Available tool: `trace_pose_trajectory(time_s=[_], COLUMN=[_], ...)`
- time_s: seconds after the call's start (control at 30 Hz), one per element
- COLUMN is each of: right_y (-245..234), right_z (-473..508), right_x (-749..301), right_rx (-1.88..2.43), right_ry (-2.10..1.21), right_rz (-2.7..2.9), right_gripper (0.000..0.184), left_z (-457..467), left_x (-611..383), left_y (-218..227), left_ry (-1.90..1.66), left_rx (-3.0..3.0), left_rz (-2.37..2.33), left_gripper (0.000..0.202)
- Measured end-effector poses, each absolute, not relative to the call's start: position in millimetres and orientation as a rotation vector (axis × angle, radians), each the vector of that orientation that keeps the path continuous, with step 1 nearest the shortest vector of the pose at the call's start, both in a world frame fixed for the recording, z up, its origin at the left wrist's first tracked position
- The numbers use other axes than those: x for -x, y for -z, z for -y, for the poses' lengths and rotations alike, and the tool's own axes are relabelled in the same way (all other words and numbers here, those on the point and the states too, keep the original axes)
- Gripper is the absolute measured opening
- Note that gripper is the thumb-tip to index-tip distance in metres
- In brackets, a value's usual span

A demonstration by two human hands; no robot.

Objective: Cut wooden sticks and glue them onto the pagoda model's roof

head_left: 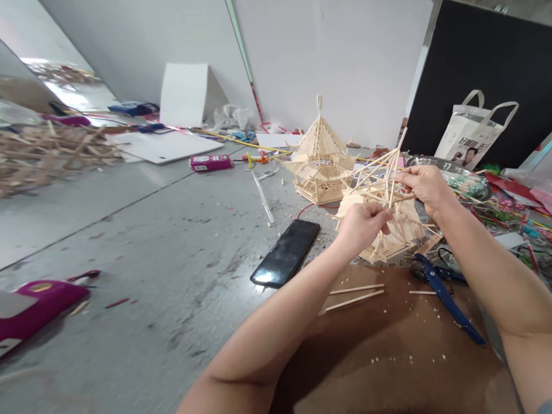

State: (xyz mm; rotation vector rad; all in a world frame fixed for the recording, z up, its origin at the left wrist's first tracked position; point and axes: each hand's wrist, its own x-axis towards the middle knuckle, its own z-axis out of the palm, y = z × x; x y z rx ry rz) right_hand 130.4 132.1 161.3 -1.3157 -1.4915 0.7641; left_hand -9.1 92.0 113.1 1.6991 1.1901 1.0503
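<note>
A small pagoda-like model of thin wooden sticks (383, 230) stands in front of me, its upper part an open frame of slanting sticks. My left hand (364, 225) is closed in a pinch low on that frame, thumb and forefinger on a wooden stick (391, 192). Higher up and to the right, my right hand (426, 185) also pinches at the frame's sticks; its fingertips partly hide which one. Behind stands a taller stick pagoda (322, 155) with a pointed roof. Loose sticks (356, 299) lie on a brown board (388, 368) below my hands.
Blue-handled pliers (451, 302) lie on the board at right. A black phone (287, 253) is left of the model. Magenta tools (211, 163) lie on the grey surface. A metal bowl (457, 172) and a white bag (470, 135) stand at the back right.
</note>
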Motion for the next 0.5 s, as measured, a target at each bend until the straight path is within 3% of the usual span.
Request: trace_pose_trajectory(time_s=[0.5], right_y=[-158.0], right_z=[-141.8], right_x=[-138.8], right_rx=[1.160], right_ry=[-0.640], right_rz=[1.528], right_gripper=[0.023], left_z=[-89.1], left_x=[8.7], left_y=[-112.9], left_ry=[-1.075], left_rx=[-1.668], left_rz=[-1.321], left_gripper=[0.033])
